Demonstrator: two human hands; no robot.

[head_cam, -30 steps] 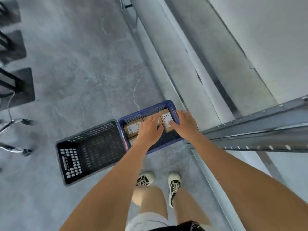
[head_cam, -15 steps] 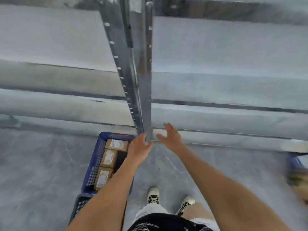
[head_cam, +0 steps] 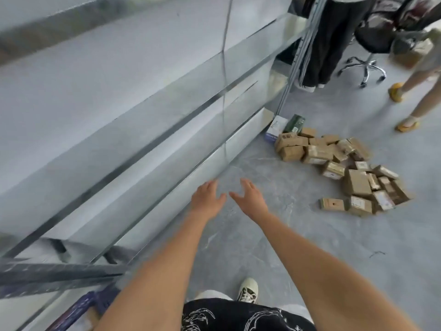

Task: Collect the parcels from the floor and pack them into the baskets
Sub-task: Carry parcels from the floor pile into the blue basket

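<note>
Both hands empty, heading for parcels

My left hand (head_cam: 207,199) and right hand (head_cam: 250,199) hang released; parcels (head_cam: 343,168), right of frame, look light, stiff: grip opposite sides.

Two bare hands are in view, a left hand (head_cam: 207,196) and a right hand (head_cam: 249,197). One pile of brown parcels (head_cam: 343,168) lies on the floor, too many and too jumbled to count exactly. One blue basket (head_cam: 82,306) shows. One office chair (head_cam: 372,44) stands beyond, with two other people beside it.
</note>
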